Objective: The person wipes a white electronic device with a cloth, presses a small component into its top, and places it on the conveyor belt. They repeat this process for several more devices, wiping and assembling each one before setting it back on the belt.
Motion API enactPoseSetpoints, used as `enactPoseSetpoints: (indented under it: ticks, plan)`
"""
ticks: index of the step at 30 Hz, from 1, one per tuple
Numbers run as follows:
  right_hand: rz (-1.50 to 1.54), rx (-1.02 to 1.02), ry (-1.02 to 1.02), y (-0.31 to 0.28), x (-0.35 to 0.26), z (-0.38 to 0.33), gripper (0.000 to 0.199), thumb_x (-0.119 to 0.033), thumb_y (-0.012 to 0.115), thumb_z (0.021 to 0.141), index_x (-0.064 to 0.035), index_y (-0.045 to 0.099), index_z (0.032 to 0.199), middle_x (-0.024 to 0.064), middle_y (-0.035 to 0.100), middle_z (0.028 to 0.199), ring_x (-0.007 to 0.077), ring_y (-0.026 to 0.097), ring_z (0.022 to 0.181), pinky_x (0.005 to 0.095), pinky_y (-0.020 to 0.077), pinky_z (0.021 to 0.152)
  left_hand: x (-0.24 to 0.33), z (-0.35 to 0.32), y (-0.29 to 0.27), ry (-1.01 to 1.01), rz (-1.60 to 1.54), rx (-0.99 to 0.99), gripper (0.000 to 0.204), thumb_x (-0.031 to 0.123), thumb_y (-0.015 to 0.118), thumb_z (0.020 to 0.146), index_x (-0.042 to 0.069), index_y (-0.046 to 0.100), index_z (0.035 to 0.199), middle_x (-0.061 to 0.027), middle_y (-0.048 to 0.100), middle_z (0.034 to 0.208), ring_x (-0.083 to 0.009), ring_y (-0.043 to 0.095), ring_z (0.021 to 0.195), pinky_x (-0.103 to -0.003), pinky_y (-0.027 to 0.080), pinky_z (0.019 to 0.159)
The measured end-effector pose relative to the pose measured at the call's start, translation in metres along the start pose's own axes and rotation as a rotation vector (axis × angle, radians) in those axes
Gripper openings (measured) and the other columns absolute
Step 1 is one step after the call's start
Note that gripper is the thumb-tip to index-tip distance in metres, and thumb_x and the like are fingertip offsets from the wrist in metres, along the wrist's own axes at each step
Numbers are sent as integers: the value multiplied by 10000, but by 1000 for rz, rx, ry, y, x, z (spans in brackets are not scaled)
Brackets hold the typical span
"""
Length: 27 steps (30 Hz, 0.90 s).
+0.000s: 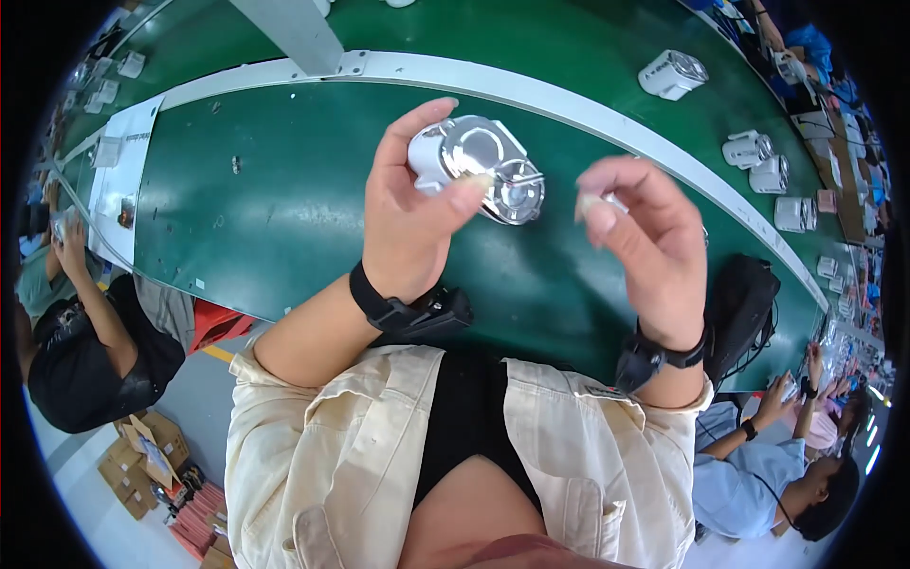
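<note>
My left hand (406, 218) is closed around a small white housing with a shiny chrome face (477, 150), holding it up over the green table. The thumb presses on the chrome near a thin metal loop, and the fingers wrap the white side. To the right, apart from the housing, my right hand (652, 237) is raised with its fingertips curled in toward the thumb. A small whitish bit shows between those fingers, too blurred and covered to name.
A pale metal rail (455, 76) with an upright post (299, 33) borders the green table (284, 190). Beyond it sit several similar white-and-chrome housings (673, 74). A black pouch (744, 313) lies at my right; a white sheet (128, 171) lies at left. People work on both sides.
</note>
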State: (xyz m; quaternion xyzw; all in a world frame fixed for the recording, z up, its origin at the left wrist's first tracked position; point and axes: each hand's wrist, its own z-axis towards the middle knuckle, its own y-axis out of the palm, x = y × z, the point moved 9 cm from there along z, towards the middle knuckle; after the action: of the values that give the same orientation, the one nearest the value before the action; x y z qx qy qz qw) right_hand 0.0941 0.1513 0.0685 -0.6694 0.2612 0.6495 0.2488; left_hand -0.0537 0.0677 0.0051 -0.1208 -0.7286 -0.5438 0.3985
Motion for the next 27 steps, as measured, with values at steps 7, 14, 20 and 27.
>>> enactPoseSetpoints:
  ticks: [7,14,20,27]
  plan:
    - [236,22,133,16,7,-4,127,-79,682,893,16,631,961,-25,577,765,36,492,668,183,387,587,28,-9,12,441,403,-113,778,63,857,607,46,410,1244,-98,474,1162,-194,567,1050,-319,483,910]
    - [152,34,130,11,9,-2,94,-73,678,893,13,641,901,-14,590,719,37,481,611,184,372,543,31,-11,20,568,507,-187,824,73,868,587,57,393,1260,-98,431,1170,-194,542,1052,-321,483,904]
    - [213,46,100,16,15,-4,75,-63,682,886,4,648,878,5,619,732,43,490,609,190,378,536,25,-12,15,432,381,-102,855,87,893,597,66,373,1275,-97,404,1200,-206,527,1084,-333,484,918]
    - [168,-60,149,10,21,5,90,-59,690,868,8,630,859,30,614,716,71,521,593,201,400,534,24,-14,14,544,399,-179,911,165,933,573,78,362,1278,-95,379,1234,-244,514,1153,-369,472,977]
